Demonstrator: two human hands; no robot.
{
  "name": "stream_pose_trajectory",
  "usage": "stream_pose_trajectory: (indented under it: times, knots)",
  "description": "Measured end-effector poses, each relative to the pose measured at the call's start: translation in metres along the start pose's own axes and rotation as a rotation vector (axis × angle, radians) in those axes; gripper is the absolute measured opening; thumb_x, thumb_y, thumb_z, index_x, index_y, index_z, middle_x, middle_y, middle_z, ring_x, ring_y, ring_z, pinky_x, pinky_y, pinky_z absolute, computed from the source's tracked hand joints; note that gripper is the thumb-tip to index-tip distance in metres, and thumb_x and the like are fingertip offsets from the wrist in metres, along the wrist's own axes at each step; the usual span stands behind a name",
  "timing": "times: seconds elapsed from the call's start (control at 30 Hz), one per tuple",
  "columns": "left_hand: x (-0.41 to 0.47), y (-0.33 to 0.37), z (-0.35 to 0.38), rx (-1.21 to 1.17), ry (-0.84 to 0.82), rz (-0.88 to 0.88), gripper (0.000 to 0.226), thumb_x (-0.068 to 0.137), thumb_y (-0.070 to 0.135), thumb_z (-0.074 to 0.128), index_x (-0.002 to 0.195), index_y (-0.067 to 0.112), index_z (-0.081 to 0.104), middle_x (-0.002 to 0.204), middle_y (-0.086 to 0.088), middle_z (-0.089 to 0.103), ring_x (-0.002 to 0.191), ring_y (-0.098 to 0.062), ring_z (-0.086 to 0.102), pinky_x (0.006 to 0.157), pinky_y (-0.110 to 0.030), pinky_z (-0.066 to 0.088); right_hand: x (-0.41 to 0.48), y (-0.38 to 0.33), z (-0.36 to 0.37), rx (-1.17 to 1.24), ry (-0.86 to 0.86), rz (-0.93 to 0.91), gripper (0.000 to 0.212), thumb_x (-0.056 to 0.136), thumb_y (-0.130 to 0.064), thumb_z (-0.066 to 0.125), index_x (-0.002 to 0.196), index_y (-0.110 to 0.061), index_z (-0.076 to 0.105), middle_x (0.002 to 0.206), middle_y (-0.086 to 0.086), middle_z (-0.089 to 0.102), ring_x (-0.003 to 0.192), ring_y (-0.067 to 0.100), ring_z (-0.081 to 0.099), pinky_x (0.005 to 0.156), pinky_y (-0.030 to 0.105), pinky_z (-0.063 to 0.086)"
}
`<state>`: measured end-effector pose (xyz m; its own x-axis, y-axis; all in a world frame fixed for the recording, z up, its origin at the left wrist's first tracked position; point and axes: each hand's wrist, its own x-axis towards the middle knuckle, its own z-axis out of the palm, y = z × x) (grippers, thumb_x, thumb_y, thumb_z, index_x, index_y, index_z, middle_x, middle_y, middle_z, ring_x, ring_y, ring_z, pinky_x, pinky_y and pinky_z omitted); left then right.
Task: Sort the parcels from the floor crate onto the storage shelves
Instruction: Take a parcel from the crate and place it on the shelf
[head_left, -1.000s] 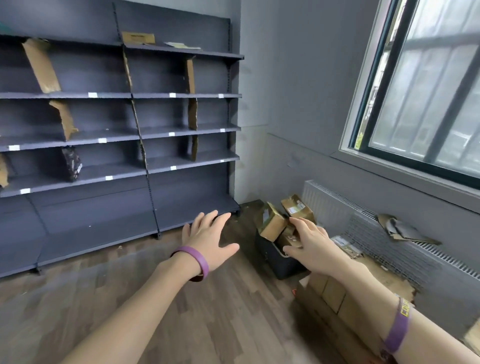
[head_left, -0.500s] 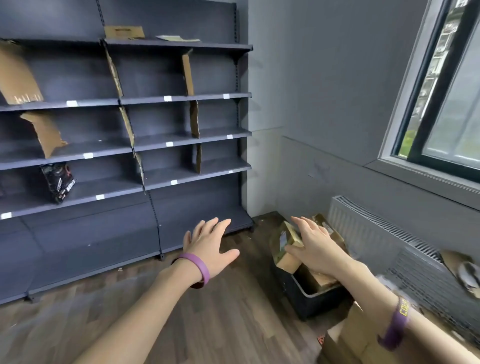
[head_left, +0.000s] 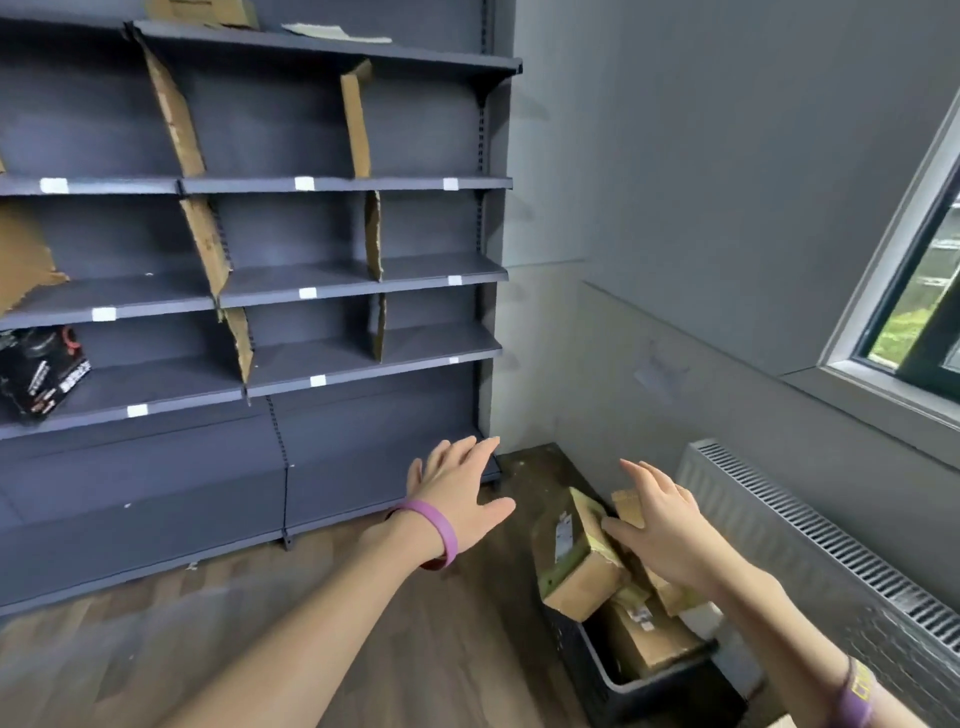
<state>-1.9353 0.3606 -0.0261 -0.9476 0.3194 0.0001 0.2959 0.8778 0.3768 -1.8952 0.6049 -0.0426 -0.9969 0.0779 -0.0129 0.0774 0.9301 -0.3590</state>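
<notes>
Both hands at the crate, no parcel lifted yet
Since half a second ago the view has closed in on the crate (head_left: 576, 649); the right hand (head_left: 670, 530), then laid over the tilted parcel (head_left: 576, 556), now has its fingers straight and spread wide above the crate, thumb touching that parcel's upper edge, gripping nothing. Left hand (head_left: 457, 499) as before: fingers fanned wide, empty, in the air left of the crate. Count: 2 hands, 2 purple wristbands (head_left: 436, 530), 1 crate, 4 cardboard parcels (head_left: 649, 636) visible in it. Shelves (head_left: 337, 283) stand left of the crate and beyond it: 1 dark packet (head_left: 41, 371) on them, well apart from the crate; 6 cardboard dividers (head_left: 205, 244) in two columns of 3. 1 radiator (head_left: 831, 545) just right of the crate
</notes>
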Motion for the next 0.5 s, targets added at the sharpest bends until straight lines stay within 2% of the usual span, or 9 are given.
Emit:
stream_pose_trajectory:
  times: [0.27, 0.4, 0.5]
  knots:
    - [0.181, -0.004, 0.036, -0.042, -0.041, 0.174, 0.07, 0.09, 0.052, 0.048, 0.149, 0.036, 0.014, 0.157, 0.008, 0.018, 0.145, -0.02, 0.015, 0.116, -0.05, 0.019, 0.124, 0.051, 0.01, 0.0, 0.058, 0.143, 0.08, 0.09, -0.045, 0.057, 0.151, -0.018, 0.014, 0.157, 0.006, 0.019, 0.144, 0.03, 0.019, 0.116, 0.043, 0.023]
    - [0.275, -0.004, 0.047, -0.064, -0.105, 0.252, 0.07, 0.09, 0.051, 0.049, 0.149, 0.034, 0.016, 0.156, 0.008, 0.021, 0.143, -0.019, 0.018, 0.115, -0.044, 0.022, 0.189, 0.067, 0.012, 0.036, 0.056, 0.262, 0.08, 0.09, -0.041, 0.057, 0.152, -0.019, 0.013, 0.159, 0.006, 0.015, 0.145, 0.029, 0.016, 0.117, 0.041, 0.021]
    - [0.331, 0.003, 0.059, -0.079, -0.168, 0.303, 0.069, 0.091, 0.049, 0.049, 0.149, 0.033, 0.016, 0.156, 0.007, 0.022, 0.143, -0.019, 0.019, 0.115, -0.045, 0.022, 0.222, 0.082, 0.014, 0.057, 0.066, 0.346, 0.08, 0.09, -0.046, 0.056, 0.152, -0.019, 0.014, 0.159, 0.007, 0.015, 0.145, 0.031, 0.015, 0.117, 0.04, 0.02]
